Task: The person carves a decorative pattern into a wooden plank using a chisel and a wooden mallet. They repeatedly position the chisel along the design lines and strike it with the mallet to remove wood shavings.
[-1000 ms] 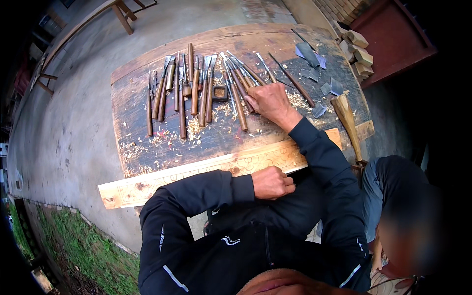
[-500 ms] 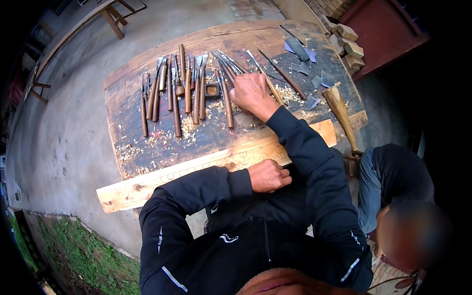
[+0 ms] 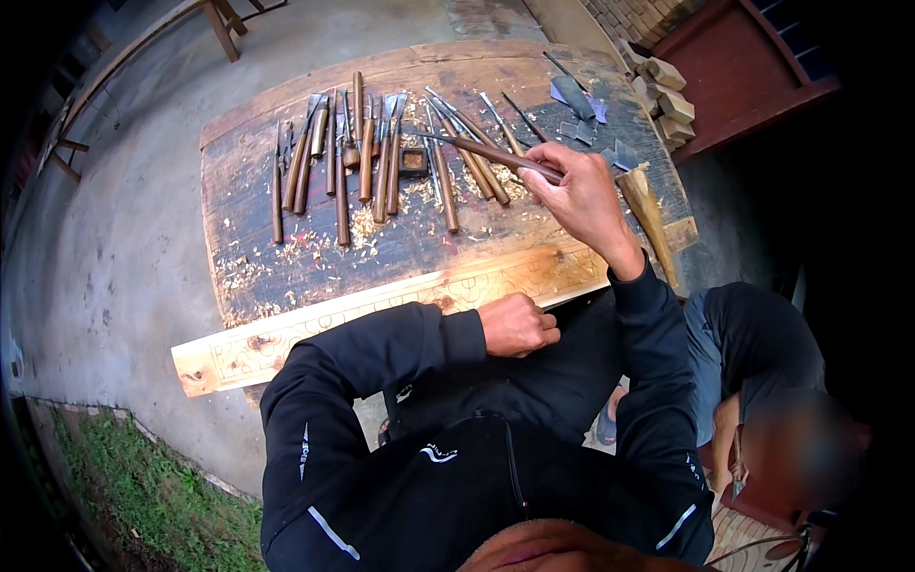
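My right hand (image 3: 572, 195) grips the dark wooden handle of a long thin carving tool (image 3: 496, 152), held raised and slanted over the bench, its metal end pointing left. Several chisels and gouges with wooden handles (image 3: 342, 200) lie spread across the worn bench (image 3: 457, 57) among wood shavings, beside a small dark square block (image 3: 413, 163). Along the near side lies a pale plank (image 3: 381, 302) with curly pencilled patterns. My left hand (image 3: 515, 324) rests at the plank's near edge with its fingers curled; what they hold, if anything, is hidden.
A wooden mallet (image 3: 648, 214) and folded sandpaper pieces (image 3: 572, 95) lie at the bench's right. Beyond are stacked wood blocks (image 3: 672, 105) and a red panel (image 3: 734, 76). Another person (image 3: 753, 353) is bent over at lower right. A long wooden bench (image 3: 224, 33) stands back left.
My right hand has lifted the tool out of the spread of chisels and moved it right and back toward me. My left hand has stayed at the plank's edge.
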A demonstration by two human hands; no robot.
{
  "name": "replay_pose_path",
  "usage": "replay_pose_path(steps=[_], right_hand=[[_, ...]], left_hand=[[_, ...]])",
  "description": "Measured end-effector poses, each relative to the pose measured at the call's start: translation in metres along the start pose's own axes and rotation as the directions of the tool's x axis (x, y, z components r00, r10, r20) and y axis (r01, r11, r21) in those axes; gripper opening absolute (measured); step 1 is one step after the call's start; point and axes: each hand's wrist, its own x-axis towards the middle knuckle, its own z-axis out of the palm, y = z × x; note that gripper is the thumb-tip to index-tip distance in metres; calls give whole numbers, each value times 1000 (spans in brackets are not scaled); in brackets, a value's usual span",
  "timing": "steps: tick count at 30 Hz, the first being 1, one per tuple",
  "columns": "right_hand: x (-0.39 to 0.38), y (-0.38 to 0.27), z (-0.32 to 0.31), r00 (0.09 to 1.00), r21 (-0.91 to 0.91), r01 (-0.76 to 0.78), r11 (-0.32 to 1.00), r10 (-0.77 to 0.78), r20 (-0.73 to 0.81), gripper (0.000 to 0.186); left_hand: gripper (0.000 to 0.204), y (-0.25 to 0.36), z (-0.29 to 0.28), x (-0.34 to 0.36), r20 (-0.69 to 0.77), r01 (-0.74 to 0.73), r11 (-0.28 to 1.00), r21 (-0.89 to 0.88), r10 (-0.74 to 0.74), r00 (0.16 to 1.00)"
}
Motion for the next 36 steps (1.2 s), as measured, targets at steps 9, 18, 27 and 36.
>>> replay_pose_path(steps=[9,18,27,36], right_hand=[[31,-16,-5,994,-43,63,997,-59,89,25],[118,-27,65,957,-214,204,955,-241,-161,45],[-36,-7,8,878,69,290,954,-237,-416,20],[-188,2,-37,746,112,183,977,-63,-663,44]], left_hand=[[15,0,2,0,-14,-14,1000,8,14,1000],[18,1,-1,1,-117,-53,998,-17,51,992],[18,8,-13,5,-167,-2,999,47,10,986],[29,18,-34,25,-183,339,940,45,-326,927]])
